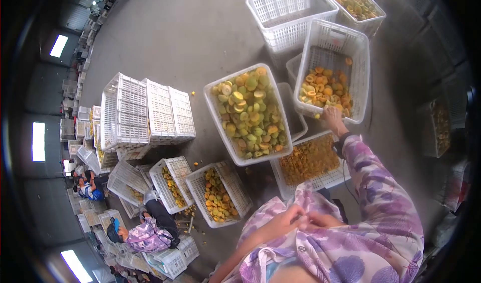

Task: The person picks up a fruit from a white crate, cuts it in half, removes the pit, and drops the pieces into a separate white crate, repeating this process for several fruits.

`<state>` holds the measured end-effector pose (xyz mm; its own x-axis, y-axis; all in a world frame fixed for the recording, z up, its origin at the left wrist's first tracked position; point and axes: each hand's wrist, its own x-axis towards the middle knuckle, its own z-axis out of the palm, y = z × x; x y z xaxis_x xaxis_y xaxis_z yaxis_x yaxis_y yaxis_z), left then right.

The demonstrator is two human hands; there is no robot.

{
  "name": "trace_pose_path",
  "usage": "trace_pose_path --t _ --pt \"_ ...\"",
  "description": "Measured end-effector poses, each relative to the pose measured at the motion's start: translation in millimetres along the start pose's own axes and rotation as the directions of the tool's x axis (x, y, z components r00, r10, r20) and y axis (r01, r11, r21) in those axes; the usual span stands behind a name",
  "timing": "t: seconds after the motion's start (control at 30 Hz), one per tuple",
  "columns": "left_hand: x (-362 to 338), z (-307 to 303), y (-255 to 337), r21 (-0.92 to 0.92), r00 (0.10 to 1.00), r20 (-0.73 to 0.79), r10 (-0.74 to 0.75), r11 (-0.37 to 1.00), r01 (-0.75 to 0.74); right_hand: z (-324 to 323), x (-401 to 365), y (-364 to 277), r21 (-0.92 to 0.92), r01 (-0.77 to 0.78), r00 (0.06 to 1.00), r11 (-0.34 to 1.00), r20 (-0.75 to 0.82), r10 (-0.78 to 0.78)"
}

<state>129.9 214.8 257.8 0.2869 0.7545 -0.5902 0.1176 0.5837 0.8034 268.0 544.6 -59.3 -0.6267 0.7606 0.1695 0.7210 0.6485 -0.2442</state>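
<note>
My right hand (332,118), at the end of a purple floral sleeve, is closed over the near rim of a white plastic crate (365,77). Orange apricot halves (325,88) are heaped at the near end of that crate. My left hand (285,224) is in front of my body with its fingers curled together; what they hold, if anything, is hidden. Left of the gripped crate, another crate (213,107) is full of greenish-yellow fruit (250,115), many cut in half. Below my right hand, a low crate (280,175) contains small orange pieces (310,158).
White crates (293,20) stand at the back right. Stacked crates (150,112) form a block on the left. Tilted crates of fruit (215,195) are on the floor at lower left. A person (150,233) in a floral top sits beyond them; another person (90,187) is farther off.
</note>
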Motion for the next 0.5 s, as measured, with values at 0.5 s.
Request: trace_pose_path --t 0.5 --pt "-13 8 19 -0.032 0.975 0.208 -0.081 0.995 0.089 -7 6 0 -0.02 -0.087 0.976 0.996 0.197 0.089"
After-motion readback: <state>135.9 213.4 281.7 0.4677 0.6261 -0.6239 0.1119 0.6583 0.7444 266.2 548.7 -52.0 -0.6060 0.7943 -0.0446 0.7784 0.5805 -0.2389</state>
